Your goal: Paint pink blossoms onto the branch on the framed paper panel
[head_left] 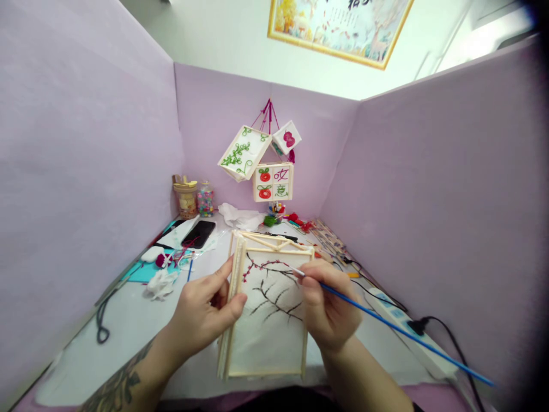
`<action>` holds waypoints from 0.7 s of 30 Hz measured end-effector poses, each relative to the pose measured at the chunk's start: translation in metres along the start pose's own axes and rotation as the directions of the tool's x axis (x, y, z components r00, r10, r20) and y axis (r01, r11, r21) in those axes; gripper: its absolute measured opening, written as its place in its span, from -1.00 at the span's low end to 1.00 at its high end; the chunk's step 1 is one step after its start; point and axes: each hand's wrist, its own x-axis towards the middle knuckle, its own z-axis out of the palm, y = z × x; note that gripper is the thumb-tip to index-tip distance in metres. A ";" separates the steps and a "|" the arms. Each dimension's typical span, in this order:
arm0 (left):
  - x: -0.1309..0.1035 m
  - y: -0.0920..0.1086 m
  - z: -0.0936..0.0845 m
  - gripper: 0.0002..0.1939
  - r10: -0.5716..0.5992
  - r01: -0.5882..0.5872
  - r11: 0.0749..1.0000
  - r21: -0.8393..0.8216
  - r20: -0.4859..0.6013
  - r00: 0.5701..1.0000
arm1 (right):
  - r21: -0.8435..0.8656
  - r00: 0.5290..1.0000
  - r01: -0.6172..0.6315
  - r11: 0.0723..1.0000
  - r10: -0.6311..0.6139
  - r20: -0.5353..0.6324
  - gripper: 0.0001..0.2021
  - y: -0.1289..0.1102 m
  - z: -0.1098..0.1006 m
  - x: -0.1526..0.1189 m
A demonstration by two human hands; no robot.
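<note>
At lower centre, the left hand (203, 309) is gripping the wooden box (266, 352), half closed; the right hand (332, 309) is pinching the blue brush (386, 321). If paint is wet, a low palm could be smearing the branches (274, 303); a slipping left grip, spoiling strokes. The box's long axis is running upward, its top pointing away.

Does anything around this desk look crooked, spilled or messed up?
The green-vine panel hangs askew, unlike the nearly level red-fruit panel, and crumpled white paper lies like litter on the desk, left side. I see no spill.
</note>
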 end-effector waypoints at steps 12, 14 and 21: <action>0.001 -0.002 0.001 -0.46 -0.100 0.100 0.995 -0.004 -0.005 0.995 | -0.074 0.995 -0.073 0.995 0.068 -0.066 -0.78 0.000 -0.002 -0.003; 0.001 -0.002 0.002 -0.46 -0.114 0.114 0.993 -0.012 -0.011 0.993 | -0.092 0.993 -0.102 0.991 0.096 -0.075 -0.79 0.000 -0.001 -0.002; 0.000 -0.002 0.001 -0.47 -0.100 0.100 0.995 -0.009 -0.009 0.995 | -0.132 1.000 0.008 0.991 -0.006 0.013 -0.81 0.004 0.002 -0.004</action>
